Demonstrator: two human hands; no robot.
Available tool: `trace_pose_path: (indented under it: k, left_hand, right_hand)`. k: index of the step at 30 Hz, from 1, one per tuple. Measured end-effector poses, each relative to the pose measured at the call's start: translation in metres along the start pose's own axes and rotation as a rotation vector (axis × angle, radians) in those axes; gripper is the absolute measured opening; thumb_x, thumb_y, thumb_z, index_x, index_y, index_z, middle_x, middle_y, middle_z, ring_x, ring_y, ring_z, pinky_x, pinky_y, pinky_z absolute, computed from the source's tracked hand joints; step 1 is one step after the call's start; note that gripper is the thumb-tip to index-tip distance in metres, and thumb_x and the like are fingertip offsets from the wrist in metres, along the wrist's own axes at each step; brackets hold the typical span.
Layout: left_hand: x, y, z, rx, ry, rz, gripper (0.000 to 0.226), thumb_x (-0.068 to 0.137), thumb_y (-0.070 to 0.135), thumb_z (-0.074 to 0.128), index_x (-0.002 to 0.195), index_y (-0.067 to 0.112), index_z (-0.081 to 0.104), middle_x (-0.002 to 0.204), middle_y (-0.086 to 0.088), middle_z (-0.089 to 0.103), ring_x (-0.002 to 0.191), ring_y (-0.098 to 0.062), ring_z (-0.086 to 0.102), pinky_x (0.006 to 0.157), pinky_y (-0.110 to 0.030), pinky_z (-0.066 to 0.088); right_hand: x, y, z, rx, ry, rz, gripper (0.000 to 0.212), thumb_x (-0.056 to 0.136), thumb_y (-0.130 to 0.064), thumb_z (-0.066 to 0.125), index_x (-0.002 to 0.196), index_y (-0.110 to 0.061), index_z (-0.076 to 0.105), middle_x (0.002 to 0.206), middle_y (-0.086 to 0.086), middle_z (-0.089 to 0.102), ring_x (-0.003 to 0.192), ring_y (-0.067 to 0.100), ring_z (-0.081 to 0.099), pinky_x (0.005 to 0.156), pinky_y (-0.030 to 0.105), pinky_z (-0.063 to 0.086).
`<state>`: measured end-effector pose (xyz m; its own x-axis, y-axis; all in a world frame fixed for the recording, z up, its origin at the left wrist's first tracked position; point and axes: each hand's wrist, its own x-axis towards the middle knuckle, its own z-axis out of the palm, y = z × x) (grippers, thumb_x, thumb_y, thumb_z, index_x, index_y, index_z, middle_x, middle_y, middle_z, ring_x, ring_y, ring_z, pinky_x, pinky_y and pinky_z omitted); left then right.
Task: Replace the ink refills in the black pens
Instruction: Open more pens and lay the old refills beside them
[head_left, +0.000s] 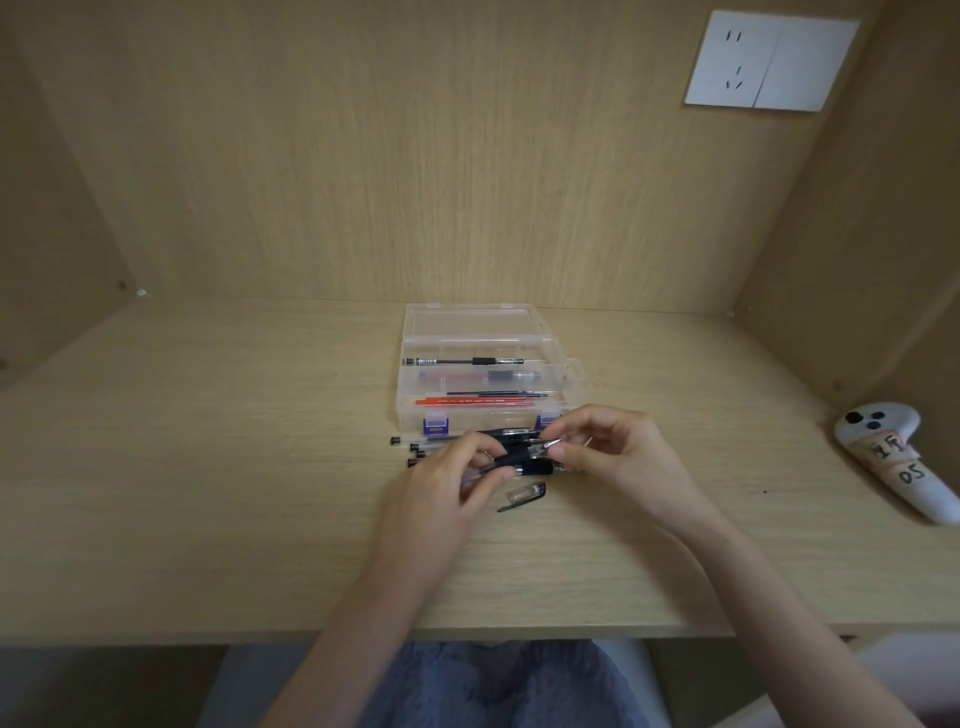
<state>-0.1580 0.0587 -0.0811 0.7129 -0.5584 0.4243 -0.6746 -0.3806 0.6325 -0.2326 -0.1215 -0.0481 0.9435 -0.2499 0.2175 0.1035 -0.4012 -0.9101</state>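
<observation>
On my feed, the left hand has its grip curled round the black pen and the right hand pinches the pen's tip end, just in front of the clear box near the table's back edge. A cap lies just beside them.

The left hand covers the middle of the black pens; the white controller runs off the right edge.
</observation>
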Motion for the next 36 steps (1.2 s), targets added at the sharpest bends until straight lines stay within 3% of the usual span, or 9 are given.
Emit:
trace_pose_path:
  k: [5, 8, 12, 16, 19, 22, 28, 32, 36]
  left_hand:
    - [0.001, -0.003, 0.002, -0.066, -0.024, -0.004, 0.024, 0.086, 0.038, 0.057, 0.106, 0.027, 0.062, 0.089, 0.024, 0.055, 0.086, 0.005, 0.055, 0.079, -0.011, 0.043]
    - [0.001, -0.005, 0.005, -0.041, -0.015, 0.055, 0.023, 0.093, 0.031, 0.049, 0.104, 0.02, 0.065, 0.088, 0.012, 0.062, 0.088, -0.002, 0.054, 0.083, -0.012, 0.037]
    - [0.003, -0.009, 0.006, 0.054, 0.058, 0.115, 0.016, 0.084, 0.032, 0.06, 0.095, 0.023, 0.068, 0.087, 0.011, 0.064, 0.083, -0.006, 0.055, 0.079, -0.026, 0.042]
    - [0.001, -0.007, 0.003, 0.021, 0.054, 0.113, 0.023, 0.075, 0.023, 0.072, 0.095, 0.027, 0.062, 0.093, 0.02, 0.056, 0.081, 0.005, 0.055, 0.072, -0.021, 0.05]
    - [0.001, -0.004, 0.004, 0.035, 0.019, 0.115, 0.029, 0.083, 0.043, 0.056, 0.108, 0.027, 0.059, 0.1, 0.021, 0.053, 0.089, 0.006, 0.051, 0.078, -0.012, 0.044]
    - [0.002, -0.005, 0.007, 0.073, 0.012, 0.137, 0.041, 0.092, 0.048, 0.036, 0.111, 0.023, 0.063, 0.101, 0.012, 0.063, 0.095, -0.002, 0.053, 0.083, -0.021, 0.041]
    - [0.002, -0.01, 0.005, 0.099, 0.094, 0.196, 0.023, 0.076, 0.031, 0.069, 0.098, 0.027, 0.064, 0.093, 0.015, 0.062, 0.087, -0.004, 0.055, 0.081, -0.02, 0.04]
    - [0.0, -0.003, 0.004, 0.064, 0.06, 0.139, 0.041, 0.086, 0.056, 0.044, 0.118, 0.032, 0.054, 0.11, 0.018, 0.057, 0.098, 0.0, 0.052, 0.086, -0.021, 0.041]
    - [0.001, -0.005, 0.005, 0.147, 0.106, 0.169, 0.035, 0.093, 0.042, 0.038, 0.108, 0.025, 0.065, 0.103, 0.012, 0.064, 0.097, -0.005, 0.055, 0.086, -0.022, 0.038]
  right_hand:
    - [0.0, 0.006, 0.008, -0.018, 0.028, 0.005, 0.012, 0.079, -0.009, 0.072, 0.082, -0.021, 0.071, 0.063, -0.012, 0.064, 0.061, 0.004, 0.055, 0.063, 0.013, 0.041]
    - [-0.004, 0.009, 0.011, 0.011, 0.078, 0.027, 0.012, 0.08, -0.01, 0.071, 0.081, -0.021, 0.071, 0.063, -0.011, 0.065, 0.061, 0.003, 0.055, 0.063, 0.013, 0.041]
    - [-0.011, 0.014, 0.017, 0.04, 0.099, 0.024, 0.009, 0.082, -0.008, 0.069, 0.082, -0.017, 0.069, 0.064, -0.01, 0.066, 0.06, 0.003, 0.055, 0.063, 0.011, 0.041]
    - [-0.015, 0.019, 0.025, 0.093, 0.14, 0.029, 0.012, 0.083, -0.008, 0.067, 0.081, -0.019, 0.069, 0.06, -0.01, 0.065, 0.055, 0.002, 0.054, 0.058, 0.01, 0.041]
    - [-0.016, 0.021, 0.03, 0.131, 0.174, 0.019, 0.01, 0.083, -0.007, 0.067, 0.083, -0.017, 0.069, 0.06, -0.012, 0.064, 0.055, 0.002, 0.054, 0.058, 0.01, 0.041]
    - [-0.016, 0.021, 0.032, 0.161, 0.202, 0.015, 0.011, 0.083, -0.007, 0.067, 0.083, -0.018, 0.069, 0.062, -0.01, 0.065, 0.057, 0.003, 0.055, 0.058, 0.011, 0.041]
    - [-0.018, 0.022, 0.035, 0.169, 0.193, 0.022, 0.01, 0.084, -0.007, 0.066, 0.083, -0.016, 0.07, 0.062, -0.01, 0.065, 0.056, 0.002, 0.054, 0.058, 0.01, 0.041]
    - [-0.017, 0.023, 0.036, 0.209, 0.226, 0.002, 0.011, 0.084, -0.007, 0.066, 0.084, -0.016, 0.07, 0.066, -0.006, 0.067, 0.058, 0.007, 0.055, 0.058, 0.013, 0.043]
    - [-0.017, 0.023, 0.036, 0.234, 0.256, -0.006, 0.012, 0.083, -0.003, 0.065, 0.083, -0.014, 0.069, 0.067, -0.004, 0.067, 0.057, 0.008, 0.055, 0.056, 0.013, 0.042]
